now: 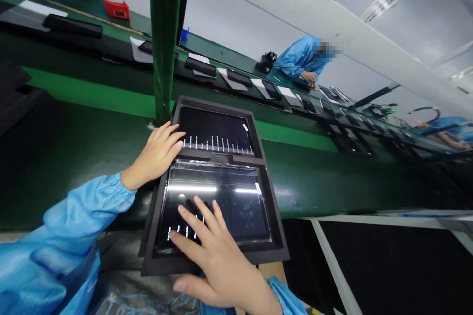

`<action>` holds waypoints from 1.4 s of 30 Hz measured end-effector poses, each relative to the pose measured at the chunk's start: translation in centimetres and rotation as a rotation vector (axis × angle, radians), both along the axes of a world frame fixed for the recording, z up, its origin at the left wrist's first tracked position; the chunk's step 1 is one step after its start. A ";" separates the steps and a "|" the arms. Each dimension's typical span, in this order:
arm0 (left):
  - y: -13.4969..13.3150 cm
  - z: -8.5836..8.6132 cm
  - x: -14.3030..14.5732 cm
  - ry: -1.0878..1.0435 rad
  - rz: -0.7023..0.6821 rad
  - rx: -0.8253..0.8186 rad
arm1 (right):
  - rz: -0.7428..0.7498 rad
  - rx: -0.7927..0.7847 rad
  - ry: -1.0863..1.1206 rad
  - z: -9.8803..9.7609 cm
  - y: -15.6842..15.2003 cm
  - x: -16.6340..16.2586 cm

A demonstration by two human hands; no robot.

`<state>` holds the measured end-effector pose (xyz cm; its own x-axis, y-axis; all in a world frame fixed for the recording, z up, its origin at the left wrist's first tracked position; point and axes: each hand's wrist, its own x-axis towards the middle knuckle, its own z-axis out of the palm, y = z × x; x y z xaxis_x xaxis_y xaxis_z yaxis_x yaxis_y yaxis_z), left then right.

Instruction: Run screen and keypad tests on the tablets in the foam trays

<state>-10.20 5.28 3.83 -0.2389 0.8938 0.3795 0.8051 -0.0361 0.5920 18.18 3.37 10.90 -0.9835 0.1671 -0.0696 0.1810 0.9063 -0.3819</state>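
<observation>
A black foam tray (276, 211) lies tilted across the front edge of the green workbench, with two tablets set in its recesses. The far tablet (214, 125) shows a list of small white text lines. On the near tablet (236, 206), larger text shows at the lower left and ceiling lights reflect in the glass. My left hand (157, 152) rests on the tray's left side, fingers stretched out over the far tablet's left edge. My right hand (218, 251) is spread over the near tablet, its index fingertip at the text; whether it touches the glass I cannot tell.
A green post (162, 39) rises just behind the tray. Beyond it runs a conveyor line (207, 86) carrying several dark devices on white sheets. Co-workers in blue (301, 59) sit along the far side. A red bin (116, 9) stands at upper left; dark foam pieces (22, 103) lie left.
</observation>
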 end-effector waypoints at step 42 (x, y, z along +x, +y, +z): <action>0.3 0.0 -0.1 -0.041 -0.027 -0.060 | -0.412 -0.023 0.301 1.2 3.9 4.3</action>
